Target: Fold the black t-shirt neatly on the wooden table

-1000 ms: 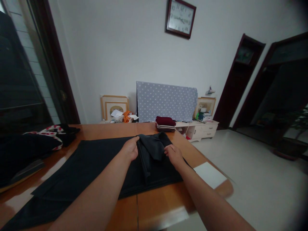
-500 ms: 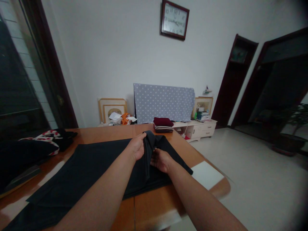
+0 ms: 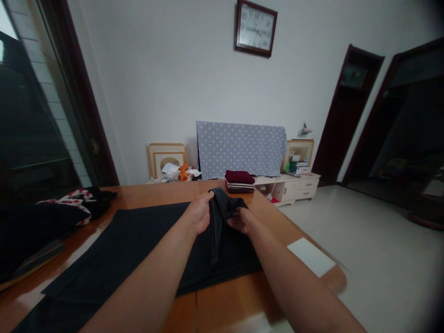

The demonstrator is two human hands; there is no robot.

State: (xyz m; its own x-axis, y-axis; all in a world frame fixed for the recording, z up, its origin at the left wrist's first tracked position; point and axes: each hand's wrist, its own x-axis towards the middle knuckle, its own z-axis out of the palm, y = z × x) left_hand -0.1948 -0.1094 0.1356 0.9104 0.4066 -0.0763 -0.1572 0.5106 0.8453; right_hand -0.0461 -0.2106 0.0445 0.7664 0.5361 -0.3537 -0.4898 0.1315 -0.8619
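Observation:
Black trousers [image 3: 149,236] lie spread along the wooden table, their legs reaching toward the near left corner. My left hand [image 3: 200,215] pinches a raised fold near their right end between thumb and fingers. Close on its right, my right hand [image 3: 240,221] has its thumb and fingers at another part of the same bunched cloth. Its fingertips are partly hidden by the dark fabric. The gathered cloth between my hands stands up from the table, and a loose fold hangs toward me.
Beyond my hands sits a stack of folded clothes [image 3: 239,181], dark red on top. Dark clothes with a red-and-white pattern [image 3: 74,201] lie at the table's left. A white sheet [image 3: 311,256] rests by the right edge. A low white cabinet [image 3: 300,187] stands behind.
My right hand has moved slightly up and right with the cloth. The trousers' corner that reached over toward the white sheet has drawn in. The view has shifted slightly left.

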